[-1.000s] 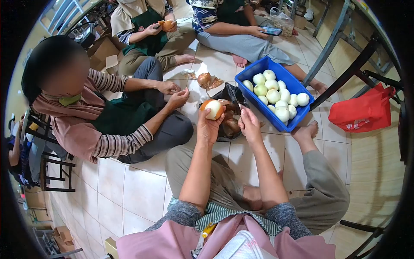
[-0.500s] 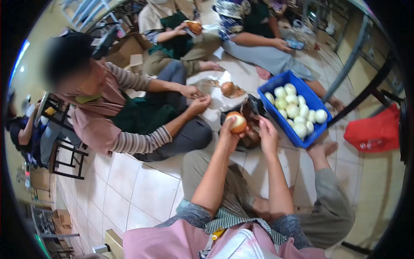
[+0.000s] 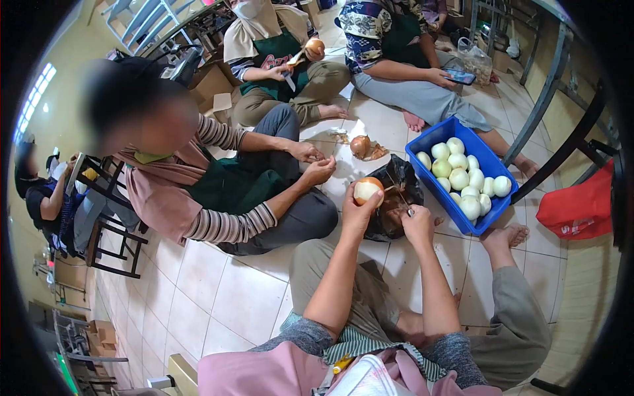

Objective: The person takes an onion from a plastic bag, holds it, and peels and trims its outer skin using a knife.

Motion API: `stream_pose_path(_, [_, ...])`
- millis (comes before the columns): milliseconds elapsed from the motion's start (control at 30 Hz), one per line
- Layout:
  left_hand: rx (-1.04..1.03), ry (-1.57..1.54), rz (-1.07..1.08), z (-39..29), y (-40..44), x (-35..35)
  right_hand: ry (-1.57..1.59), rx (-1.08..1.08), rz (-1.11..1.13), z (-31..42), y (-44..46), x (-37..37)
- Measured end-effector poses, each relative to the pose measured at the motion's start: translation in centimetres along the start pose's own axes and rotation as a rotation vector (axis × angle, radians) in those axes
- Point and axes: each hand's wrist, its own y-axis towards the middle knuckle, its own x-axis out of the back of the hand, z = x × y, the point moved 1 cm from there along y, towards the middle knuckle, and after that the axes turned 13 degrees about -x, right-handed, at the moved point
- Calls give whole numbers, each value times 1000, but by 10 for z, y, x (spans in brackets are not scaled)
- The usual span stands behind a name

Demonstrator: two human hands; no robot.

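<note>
My left hand (image 3: 358,210) is closed around a partly peeled onion (image 3: 366,190), its pale flesh facing me and brown skin along the top. Just to the right, my right hand (image 3: 418,226) grips a small knife (image 3: 410,212) whose thin blade points up and to the left. The blade's tip is hard to make out against the dark background. Under and behind both hands lies a black plastic bag (image 3: 413,179) with brown peels in it. Right of the bag stands a blue crate (image 3: 441,193) holding several peeled white onions (image 3: 459,178).
A person in a striped sleeve (image 3: 231,224) sits close on the left. Two more people sit across, one with an onion and knife, the other with a phone (image 3: 460,76). An unpeeled onion (image 3: 360,146) lies on the tiles. A red bag (image 3: 578,208) and metal table legs stand right.
The view has shifted slightly, so the scene sits lower and further right. The onion in my left hand has turned to show more white flesh. The knife in my right hand shows more clearly.
</note>
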Motion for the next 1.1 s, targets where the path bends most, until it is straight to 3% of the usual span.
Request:
stream_pose_path(67, [-156,61,27,2,1,0,-30,-21,9,3,0,4])
stream_pose_path(167, [-186,165,56,3,0,1,-14,-7,33,2,0,9])
stream_pose_path(267, [-292,251,60,1,-1,0,77,178,-69,-8,4,3])
stream_pose_path(400, [-257,391,120,3,-4,0,154,205,-93,11,-23,20])
stream_pose_path(500, [-380,571,172,5,-3,0,149,249,102,23,-35,29])
stream_pose_path(833, [-377,726,191,-12,-10,-6,127,445,-51,34,-42,15])
stream_pose_path(1100, [-430,778,188,-22,-14,-7,126,352,-33,55,-60,22])
